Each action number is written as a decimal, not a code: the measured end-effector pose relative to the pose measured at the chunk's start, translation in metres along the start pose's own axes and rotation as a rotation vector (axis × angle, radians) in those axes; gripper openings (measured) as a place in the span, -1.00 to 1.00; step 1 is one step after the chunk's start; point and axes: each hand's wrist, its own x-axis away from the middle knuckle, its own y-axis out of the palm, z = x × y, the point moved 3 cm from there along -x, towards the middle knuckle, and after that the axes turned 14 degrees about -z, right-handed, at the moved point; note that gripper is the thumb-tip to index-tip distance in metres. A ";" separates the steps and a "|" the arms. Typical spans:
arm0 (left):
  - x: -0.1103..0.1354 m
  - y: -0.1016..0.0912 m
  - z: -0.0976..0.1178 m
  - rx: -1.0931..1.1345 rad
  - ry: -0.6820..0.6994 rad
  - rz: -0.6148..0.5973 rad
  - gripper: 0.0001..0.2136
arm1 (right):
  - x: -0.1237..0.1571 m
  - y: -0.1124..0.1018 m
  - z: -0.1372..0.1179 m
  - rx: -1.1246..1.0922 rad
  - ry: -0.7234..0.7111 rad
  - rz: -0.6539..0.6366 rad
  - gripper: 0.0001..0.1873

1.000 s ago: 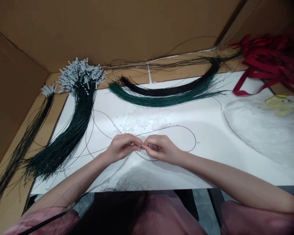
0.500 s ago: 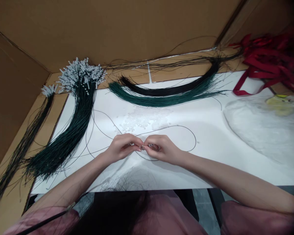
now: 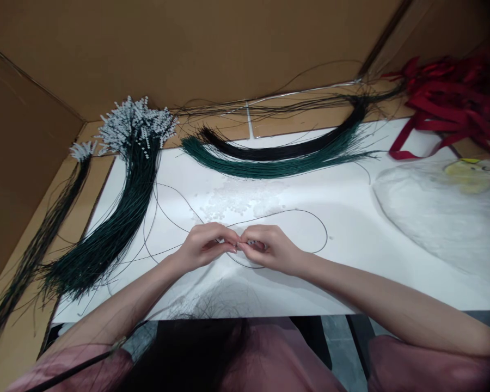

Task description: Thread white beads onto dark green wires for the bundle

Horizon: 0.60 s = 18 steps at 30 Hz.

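My left hand (image 3: 209,244) and my right hand (image 3: 268,246) meet fingertip to fingertip over the white board (image 3: 343,288). Both are closed in a pinch on a thin dark wire (image 3: 326,231), which loops out to the right and also trails left. Small whitish bits show between the fingers, probably beads, but the fingers cover most of them. Just beyond my hands, small clear-white beads (image 3: 240,202) lie scattered on the board.
Bundles of green wire (image 3: 269,170) and black wire (image 3: 286,152) lie behind the beads. At left are white-beaded green stems (image 3: 126,212) and a thinner beaded bundle (image 3: 53,218). Red ribbon (image 3: 441,120) and a clear plastic bag (image 3: 441,218) sit at right. Cardboard walls (image 3: 212,49) stand behind.
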 end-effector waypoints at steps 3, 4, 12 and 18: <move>-0.001 0.001 0.002 -0.031 -0.018 -0.010 -0.89 | 0.000 0.001 0.001 0.002 0.000 -0.001 -0.86; -0.001 0.001 0.002 -0.044 -0.029 -0.014 -0.89 | 0.000 0.001 0.001 0.007 0.001 0.002 -0.85; 0.001 0.002 0.001 -0.025 -0.034 0.003 -0.86 | 0.000 0.002 0.003 -0.021 -0.010 0.042 -0.88; 0.000 0.004 0.003 -0.014 -0.051 0.012 -0.86 | 0.000 0.002 0.003 -0.016 -0.005 0.051 -0.88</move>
